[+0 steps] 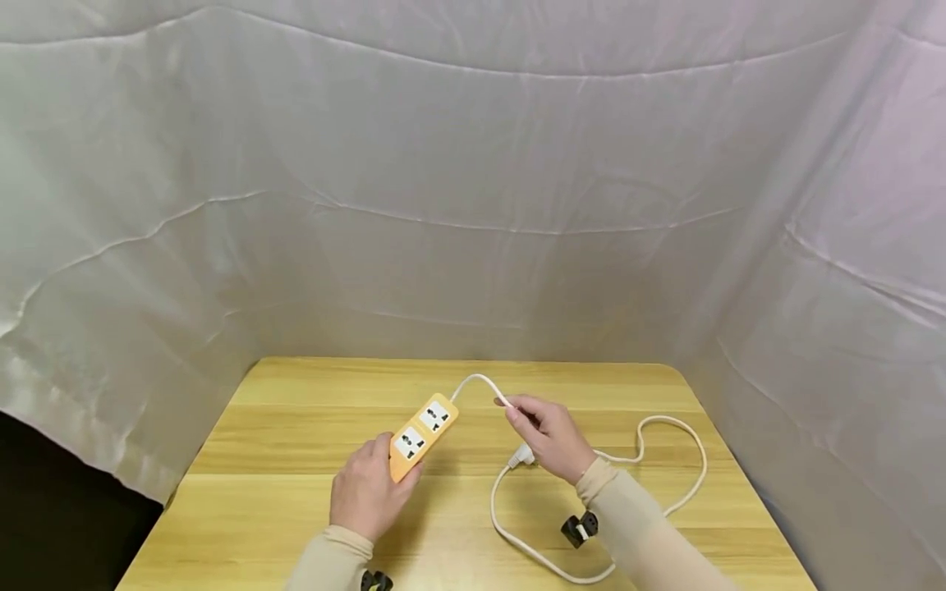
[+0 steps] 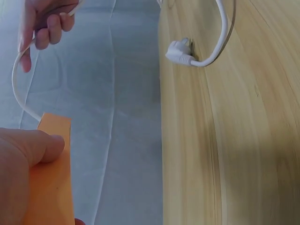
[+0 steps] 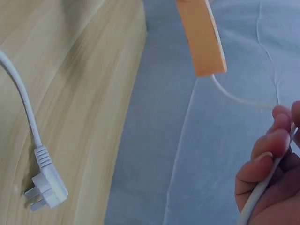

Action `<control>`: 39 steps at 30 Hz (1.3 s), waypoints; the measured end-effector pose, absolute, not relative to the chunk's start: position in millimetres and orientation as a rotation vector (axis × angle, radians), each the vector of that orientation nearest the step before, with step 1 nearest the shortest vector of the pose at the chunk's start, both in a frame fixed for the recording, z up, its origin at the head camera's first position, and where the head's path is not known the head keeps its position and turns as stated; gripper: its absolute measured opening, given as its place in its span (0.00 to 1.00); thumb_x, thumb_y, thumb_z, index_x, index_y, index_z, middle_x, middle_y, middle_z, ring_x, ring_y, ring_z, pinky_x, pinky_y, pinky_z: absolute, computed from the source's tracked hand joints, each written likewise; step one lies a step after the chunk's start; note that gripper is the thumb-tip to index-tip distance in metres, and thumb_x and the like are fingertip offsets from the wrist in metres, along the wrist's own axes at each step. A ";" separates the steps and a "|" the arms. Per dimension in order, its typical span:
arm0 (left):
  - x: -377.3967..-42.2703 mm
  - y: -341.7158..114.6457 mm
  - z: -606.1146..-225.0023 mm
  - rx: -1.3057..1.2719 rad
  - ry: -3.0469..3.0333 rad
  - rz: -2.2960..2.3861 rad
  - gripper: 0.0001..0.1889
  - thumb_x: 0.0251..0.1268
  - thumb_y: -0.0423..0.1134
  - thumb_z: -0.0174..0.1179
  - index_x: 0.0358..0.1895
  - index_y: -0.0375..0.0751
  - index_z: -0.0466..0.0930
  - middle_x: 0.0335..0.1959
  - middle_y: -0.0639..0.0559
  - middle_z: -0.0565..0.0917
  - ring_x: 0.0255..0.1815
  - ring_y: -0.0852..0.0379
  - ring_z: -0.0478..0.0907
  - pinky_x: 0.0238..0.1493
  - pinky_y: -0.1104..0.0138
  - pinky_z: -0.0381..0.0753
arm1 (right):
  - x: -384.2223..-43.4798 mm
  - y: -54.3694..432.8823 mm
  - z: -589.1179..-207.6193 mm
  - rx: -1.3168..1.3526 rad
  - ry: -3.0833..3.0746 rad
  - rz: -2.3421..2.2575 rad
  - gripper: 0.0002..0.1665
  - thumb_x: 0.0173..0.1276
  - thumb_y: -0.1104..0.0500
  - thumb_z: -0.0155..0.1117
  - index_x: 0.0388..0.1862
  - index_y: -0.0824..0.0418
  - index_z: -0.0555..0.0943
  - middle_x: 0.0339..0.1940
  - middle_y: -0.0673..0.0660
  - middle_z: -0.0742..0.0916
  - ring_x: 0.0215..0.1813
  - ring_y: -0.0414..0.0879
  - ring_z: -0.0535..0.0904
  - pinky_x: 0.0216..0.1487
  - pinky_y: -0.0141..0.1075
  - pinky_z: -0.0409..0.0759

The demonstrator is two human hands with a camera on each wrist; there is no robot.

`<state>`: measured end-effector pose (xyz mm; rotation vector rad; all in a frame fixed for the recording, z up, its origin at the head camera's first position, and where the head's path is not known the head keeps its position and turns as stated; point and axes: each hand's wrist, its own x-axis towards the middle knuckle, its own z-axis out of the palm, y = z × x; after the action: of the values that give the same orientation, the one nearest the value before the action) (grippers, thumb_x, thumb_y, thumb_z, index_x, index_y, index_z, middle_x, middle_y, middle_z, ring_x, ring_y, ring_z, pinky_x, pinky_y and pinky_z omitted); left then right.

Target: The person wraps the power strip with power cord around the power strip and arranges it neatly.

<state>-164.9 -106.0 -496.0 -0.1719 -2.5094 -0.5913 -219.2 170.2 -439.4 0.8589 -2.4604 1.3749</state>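
My left hand (image 1: 367, 490) grips the lower end of an orange power strip (image 1: 400, 469), tilted up to the right, its two white sockets facing up. In the left wrist view the thumb lies along the strip's orange side (image 2: 51, 187). A white cord (image 1: 480, 377) arcs from the strip's top end to my right hand (image 1: 550, 435), which pinches it between thumb and fingers. In the right wrist view the cord (image 3: 255, 199) runs across the palm under curled fingers. The white plug (image 3: 50, 187) lies on the table below the right hand, its metal prongs showing.
The rest of the cord (image 1: 698, 447) loops over the right side of the wooden table (image 1: 296, 410), passing under the right forearm. Grey fabric (image 1: 473, 279) hangs round the back and sides. A small black device (image 1: 579, 529) sits at the right wrist.
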 end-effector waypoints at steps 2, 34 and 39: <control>-166.3 -103.8 -494.9 -0.178 -2.527 -0.602 0.30 0.46 0.56 0.72 0.44 0.35 0.77 0.27 0.49 0.82 0.20 0.59 0.72 0.16 0.68 0.68 | -216.9 167.2 -439.4 0.850 -2.453 1.322 0.14 0.75 0.59 0.53 0.53 0.55 0.82 0.18 0.43 0.70 0.19 0.34 0.61 0.21 0.30 0.65; -164.7 -84.9 -480.4 -0.284 -2.401 -0.909 0.27 0.47 0.55 0.73 0.44 0.41 0.79 0.27 0.60 0.78 0.21 0.67 0.68 0.20 0.74 0.66 | -180.9 149.8 -450.2 1.381 -2.321 0.869 0.16 0.69 0.65 0.58 0.54 0.57 0.82 0.28 0.43 0.76 0.27 0.29 0.65 0.28 0.17 0.65; -162.3 -85.0 -476.1 -0.353 -2.395 -0.913 0.28 0.46 0.55 0.74 0.46 0.40 0.79 0.28 0.61 0.77 0.22 0.67 0.68 0.20 0.74 0.66 | -180.5 151.5 -452.1 1.427 -2.328 0.826 0.15 0.69 0.66 0.59 0.52 0.59 0.83 0.28 0.44 0.77 0.26 0.29 0.64 0.28 0.15 0.63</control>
<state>-162.3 -85.0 -476.1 -0.3529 -2.3948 -0.9127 -180.5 151.5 -452.1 1.4273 -2.3278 0.8255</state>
